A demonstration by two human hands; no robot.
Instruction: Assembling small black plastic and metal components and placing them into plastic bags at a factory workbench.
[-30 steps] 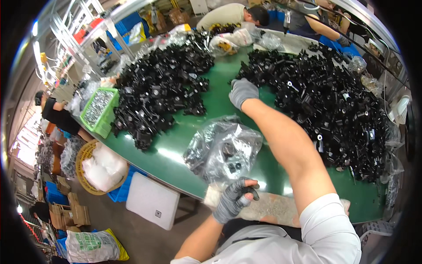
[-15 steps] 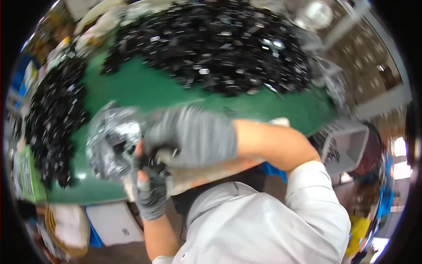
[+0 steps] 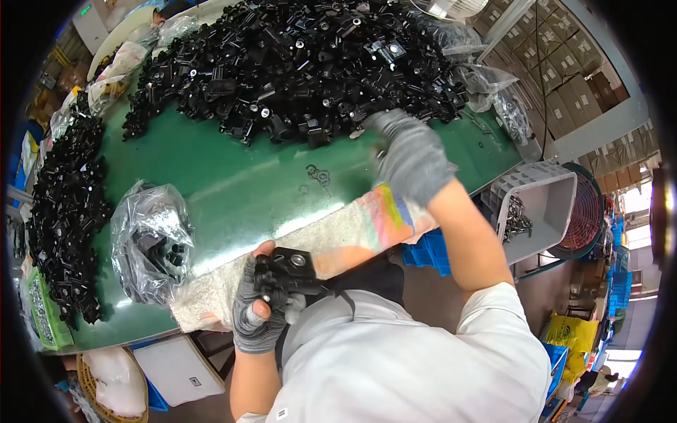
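My left hand [image 3: 255, 326], in a grey fingerless glove, is closed around a black bracket-like part [image 3: 288, 273] with a round metal insert on its face. It holds the part just in front of my body, above the near edge of the green table [image 3: 233, 166]. Over the far right side of the table is my gloved right hand [image 3: 415, 161], beside the front of a big heap of black parts [image 3: 296, 70]. Motion blurs its fingers, so whether anything is in them is unclear.
A clear plastic bag [image 3: 151, 240] of black parts lies left, near a second black heap [image 3: 67, 218]. A towel [image 3: 345, 243] runs along the near edge. At right stand a grey crate [image 3: 543, 218] with metal pieces and a fan [image 3: 582, 211]. A green tray [image 3: 46, 310] sits far left.
My right hand has moved from beside my left hand near the plastic bag out to the right, near the large heap. My left hand has shifted slightly right, and the black part in it now shows plainly.
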